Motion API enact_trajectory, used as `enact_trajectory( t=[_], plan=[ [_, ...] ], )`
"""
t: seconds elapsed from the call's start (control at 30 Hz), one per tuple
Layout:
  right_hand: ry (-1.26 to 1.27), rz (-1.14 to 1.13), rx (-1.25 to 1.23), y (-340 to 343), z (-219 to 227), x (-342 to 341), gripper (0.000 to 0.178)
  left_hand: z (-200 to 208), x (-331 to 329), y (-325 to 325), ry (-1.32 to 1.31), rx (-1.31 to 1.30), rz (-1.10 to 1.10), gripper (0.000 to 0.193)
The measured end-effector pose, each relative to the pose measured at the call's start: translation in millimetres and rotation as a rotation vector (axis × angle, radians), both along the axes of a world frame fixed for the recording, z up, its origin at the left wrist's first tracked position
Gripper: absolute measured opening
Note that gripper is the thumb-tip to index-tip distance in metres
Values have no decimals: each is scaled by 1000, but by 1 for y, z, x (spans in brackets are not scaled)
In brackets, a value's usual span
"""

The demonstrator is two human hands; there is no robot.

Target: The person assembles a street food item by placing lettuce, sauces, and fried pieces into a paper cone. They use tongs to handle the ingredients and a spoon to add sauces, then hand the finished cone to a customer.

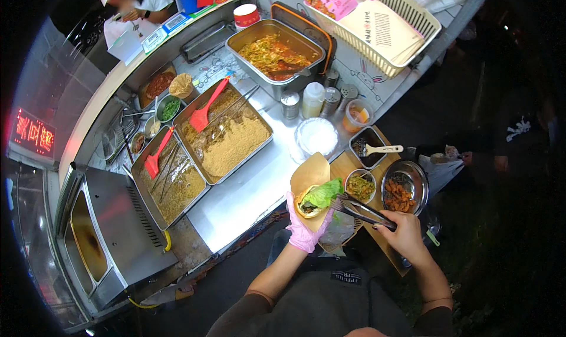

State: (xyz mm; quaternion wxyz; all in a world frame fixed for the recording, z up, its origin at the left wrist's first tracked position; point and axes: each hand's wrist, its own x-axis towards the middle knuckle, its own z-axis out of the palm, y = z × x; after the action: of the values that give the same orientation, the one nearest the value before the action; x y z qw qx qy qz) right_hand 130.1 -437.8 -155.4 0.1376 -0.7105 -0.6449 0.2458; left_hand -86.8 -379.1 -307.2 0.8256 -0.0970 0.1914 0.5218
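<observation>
My left hand point(302, 230), in a pink glove, is closed round a brown paper sleeve point(311, 167) with a filled bun point(305, 204) in it. A green lettuce leaf point(324, 194) sticks out of the bun on its right side. My bare right hand point(402, 235) grips black-handled metal tongs point(368, 214), whose tips meet the lettuce. Just beyond the tongs stands a small bowl of chopped yellow-green pickles point(360, 187). Brown fried pieces point(399, 197) lie in a round metal bowl point(422, 185) by my right hand.
A brush point(383, 149) rests across a dark sauce tray. White lids or bowls point(316, 138), shakers and a squeeze bottle point(312, 100) stand farther back. Two trays of crumbs with red spatulas point(200, 119) are at left, near a metal fryer point(127, 219). Someone stands beyond the counter point(230, 219).
</observation>
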Motion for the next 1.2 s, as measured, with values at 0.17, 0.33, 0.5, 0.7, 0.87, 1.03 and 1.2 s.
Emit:
enact_trajectory(
  t=[0.17,0.33,0.5,0.7,0.87,1.03,1.2],
  plan=[
    [-397,114,183,-11,63,11,41,16,6,9,-365,-251,-56,72],
    [-763,507,590,11,89,7,36,34,11,12,21,-220,-181,73],
    [-763,563,597,28,95,11,26,33,17,15,-9,-190,-172,71],
    [-490,254,349,1,75,35,28,5,-24,24,-72,-257,84,79],
    [-467,355,91,2,-61,29,9,20,-70,15,-292,-249,323,78],
    [-524,319,18,-8,-112,27,9,37,-84,-9,-255,-242,455,76],
    [-301,-57,40,-84,-22,113,40,40,-93,-49,-213,-223,600,76]
  ],
)
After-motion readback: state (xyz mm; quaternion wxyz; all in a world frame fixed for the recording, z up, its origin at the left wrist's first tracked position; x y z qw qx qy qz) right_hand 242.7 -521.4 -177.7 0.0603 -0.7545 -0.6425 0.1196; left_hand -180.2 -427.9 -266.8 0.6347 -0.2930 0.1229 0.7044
